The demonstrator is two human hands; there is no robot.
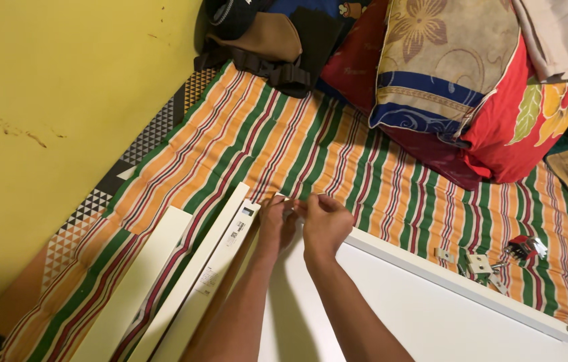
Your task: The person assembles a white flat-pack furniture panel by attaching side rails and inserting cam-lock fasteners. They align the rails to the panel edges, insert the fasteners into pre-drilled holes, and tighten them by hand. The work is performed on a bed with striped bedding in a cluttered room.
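**Small part pinched at the panel corner: drop and misalignment risks**

Head view. I see both hands meeting at the far corner of a white panel (424,315) that lies on a striped mattress (310,147). The left hand (276,224) and right hand (324,224) have their fingertips drawn together on a small pale fitting (288,201), which sits between the two sets of fingertips, right at the panel corner. Whether either hand bears the fitting's weight alone, I cannot tell; the part is mostly hidden.

Left of the fingers lie two white rails (213,255), one bearing a label. Well to the right of the fingers, loose metal hardware (481,263) rests on the fabric just beyond the panel's edge.

Risks, in my judgement: the fitting is tiny and the grip shallow, so a slip would drop it into the soft striped fabric, where it could be hard to spot. The mattress yields, so pressing at the corner may tilt the panel and skew the fitting. The loose hardware could roll or scatter if the panel shifts.
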